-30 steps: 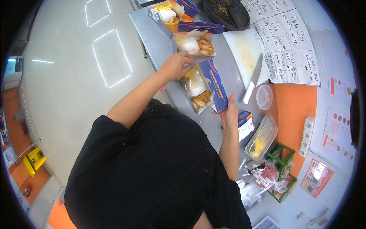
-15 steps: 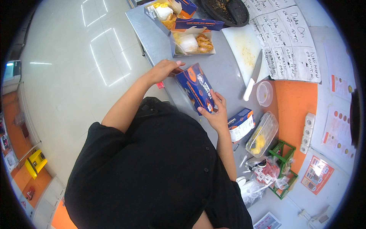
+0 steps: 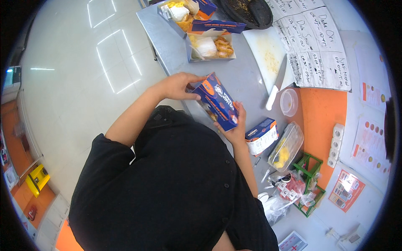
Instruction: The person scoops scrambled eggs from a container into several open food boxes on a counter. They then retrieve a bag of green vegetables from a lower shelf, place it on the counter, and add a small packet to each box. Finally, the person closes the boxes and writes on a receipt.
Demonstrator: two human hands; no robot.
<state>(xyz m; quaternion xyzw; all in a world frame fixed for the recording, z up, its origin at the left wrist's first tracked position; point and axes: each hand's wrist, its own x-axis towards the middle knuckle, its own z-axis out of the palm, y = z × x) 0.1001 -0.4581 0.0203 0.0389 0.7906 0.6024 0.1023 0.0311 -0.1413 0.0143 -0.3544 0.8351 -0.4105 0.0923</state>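
Observation:
A dark blue and orange cardboard food box (image 3: pixel 218 99) is held between my two hands, above the near edge of the steel table. My left hand (image 3: pixel 181 86) grips its left end, with the fingers on top and the thumb at the near side. My right hand (image 3: pixel 235 129) is wrapped round the right end. Along the near side, a gap under the lid shows something brownish inside; I cannot make it out. Beyond it stands an open food box (image 3: pixel 212 58) with fried pieces (image 3: pixel 224 47) and a white wrapped portion (image 3: pixel 205 47).
Another open food box (image 3: pixel 179 26) stands farther back. A white cutting board (image 3: pixel 264 54) carries a knife (image 3: pixel 277 83). To the right are a round plastic tub (image 3: pixel 289 102), a closed box with a paper slip (image 3: pixel 262 136), a clear container (image 3: pixel 287 146) and a green rack (image 3: pixel 309 167).
My left hand has shifted from the box's far left corner to gripping its left end, thumb now on the near side. The box has tilted, showing a gap along its near side.

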